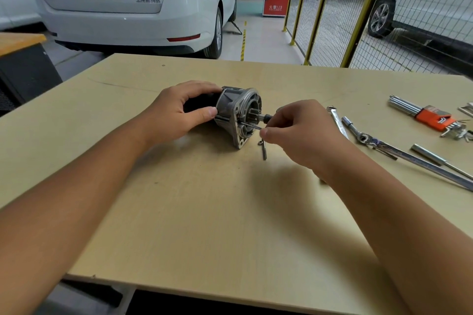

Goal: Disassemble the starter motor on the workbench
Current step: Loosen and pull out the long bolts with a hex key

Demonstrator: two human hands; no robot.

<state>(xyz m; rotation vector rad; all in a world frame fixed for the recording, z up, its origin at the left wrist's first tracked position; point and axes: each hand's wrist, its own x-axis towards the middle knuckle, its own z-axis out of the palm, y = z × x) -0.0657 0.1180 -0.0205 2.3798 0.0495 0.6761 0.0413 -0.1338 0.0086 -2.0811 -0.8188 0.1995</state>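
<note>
Nearest to us are our two bare forearms, reaching in from the bottom corners over the pale wooden workbench (194, 212) toward its middle. There the starter motor (236, 116) lies on its side on the board, its black body pointing left and its silver flanged end housing facing right, with the pinion shaft sticking out of that housing toward our right hand. Our left hand (176, 112) grasps the motor's black body, fingers curled over the top and the thumb pressed against the side just where the body meets the housing. Our right hand (299, 133) is just beside the housing's open face, and its thumb and fingertips pinch the end of a long thin through bolt (249, 126) that runs out from the housing's flange. Directly below that hand, a second bolt (263, 149) lies loose on the board, close to the bottom corner of the flange, with a small nut-like piece touching its upper end, though we cannot tell exactly what that piece is. Further right, well apart from the motor, a combination wrench (337, 120) lies just beyond our right wrist, then a ratchet handle (399, 151) with a socket extension, and a slim metal rod (435, 158) beside it. At the far right edge sits a set of hex keys in an orange holder (432, 116). Beyond the bench stand a white car (133, 7), a red cabinet and a yellow-framed mesh fence (358, 15).
</note>
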